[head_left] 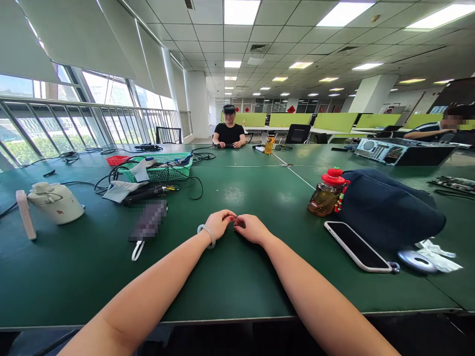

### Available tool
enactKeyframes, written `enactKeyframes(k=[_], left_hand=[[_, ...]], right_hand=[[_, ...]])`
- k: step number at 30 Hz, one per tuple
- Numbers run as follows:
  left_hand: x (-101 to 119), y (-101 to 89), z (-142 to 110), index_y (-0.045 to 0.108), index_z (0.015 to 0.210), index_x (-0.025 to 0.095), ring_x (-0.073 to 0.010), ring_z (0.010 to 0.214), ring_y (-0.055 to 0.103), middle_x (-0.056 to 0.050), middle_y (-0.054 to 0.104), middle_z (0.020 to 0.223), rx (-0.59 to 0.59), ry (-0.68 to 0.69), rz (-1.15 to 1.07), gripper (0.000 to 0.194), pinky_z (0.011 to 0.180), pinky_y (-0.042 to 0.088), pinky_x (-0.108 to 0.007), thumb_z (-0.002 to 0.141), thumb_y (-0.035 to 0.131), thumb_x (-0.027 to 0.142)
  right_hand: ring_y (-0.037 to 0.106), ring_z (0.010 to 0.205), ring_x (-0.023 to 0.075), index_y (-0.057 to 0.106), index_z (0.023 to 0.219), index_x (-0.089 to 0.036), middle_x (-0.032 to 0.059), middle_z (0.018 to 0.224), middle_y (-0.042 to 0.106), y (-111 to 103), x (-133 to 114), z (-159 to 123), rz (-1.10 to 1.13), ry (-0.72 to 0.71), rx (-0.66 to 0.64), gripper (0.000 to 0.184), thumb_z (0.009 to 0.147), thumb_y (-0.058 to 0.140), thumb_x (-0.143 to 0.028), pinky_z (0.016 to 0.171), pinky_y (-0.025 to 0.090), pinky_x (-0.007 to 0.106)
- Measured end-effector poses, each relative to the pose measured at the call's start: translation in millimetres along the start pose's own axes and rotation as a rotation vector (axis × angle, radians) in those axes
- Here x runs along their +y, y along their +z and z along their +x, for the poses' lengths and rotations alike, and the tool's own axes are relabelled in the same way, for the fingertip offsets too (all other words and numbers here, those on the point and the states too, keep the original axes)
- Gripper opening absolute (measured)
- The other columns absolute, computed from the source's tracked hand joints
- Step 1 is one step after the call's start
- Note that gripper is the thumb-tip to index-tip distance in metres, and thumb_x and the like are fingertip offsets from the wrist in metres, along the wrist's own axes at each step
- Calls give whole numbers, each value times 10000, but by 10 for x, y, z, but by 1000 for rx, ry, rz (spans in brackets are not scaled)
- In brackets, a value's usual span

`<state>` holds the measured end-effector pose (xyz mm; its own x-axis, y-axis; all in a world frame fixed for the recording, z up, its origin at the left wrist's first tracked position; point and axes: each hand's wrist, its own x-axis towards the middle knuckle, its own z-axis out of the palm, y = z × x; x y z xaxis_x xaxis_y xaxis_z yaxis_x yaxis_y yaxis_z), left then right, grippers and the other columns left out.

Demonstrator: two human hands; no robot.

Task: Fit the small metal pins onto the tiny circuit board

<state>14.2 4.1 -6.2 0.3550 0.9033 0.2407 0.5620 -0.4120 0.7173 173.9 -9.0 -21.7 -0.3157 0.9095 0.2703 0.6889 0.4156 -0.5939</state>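
My left hand rests on the green tabletop, its fingers bent and pressed together, with a pale bangle round the wrist. Close against it, my right hand lies with curled fingers, thumb bent towards them. The fingertips of both hands meet. A small red spot shows at the left fingertips; whether anything is pinched there is too small to tell. Left of the hands lies a blurred dark flat object with a white loop. To the right are a white-edged phone and a red-lidded bottle.
A green basket with cables, a cream flask and a black pouch stand left. A navy bag, silver disc and computer case are right. A person sits opposite; another person sits far right.
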Motion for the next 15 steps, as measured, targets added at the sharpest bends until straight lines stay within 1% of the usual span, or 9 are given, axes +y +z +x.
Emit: enactKeyframes(k=[4,8,11,15], left_hand=[[-26,-24,7,623,870,186,-92,532,522,0,666,778,4,-71,-77,251,532,430,-205,798,399,273],[-58,-24,26,617,842,175,-64,448,486,-5,657,757,45,-115,-136,229,489,439,-196,794,411,263],[-26,-9,19,597,893,165,-61,472,520,-17,645,761,44,-134,-228,212,487,459,-188,790,415,196],[72,0,-15,567,960,150,-91,592,608,-26,636,727,22,-138,-324,227,585,509,-213,781,432,115]], right_hand=[[545,642,113,596,758,-188,-2,719,631,-5,22,8,126,54,16,101,723,529,-255,590,400,219],[566,575,98,564,804,-191,-6,711,652,0,43,29,270,107,25,133,762,461,-264,557,434,208],[552,501,83,517,851,-198,-10,743,663,14,56,56,358,151,59,134,780,411,-236,505,435,203],[544,461,77,475,868,-204,-10,774,667,26,64,92,453,214,135,125,794,376,-225,474,422,206]])
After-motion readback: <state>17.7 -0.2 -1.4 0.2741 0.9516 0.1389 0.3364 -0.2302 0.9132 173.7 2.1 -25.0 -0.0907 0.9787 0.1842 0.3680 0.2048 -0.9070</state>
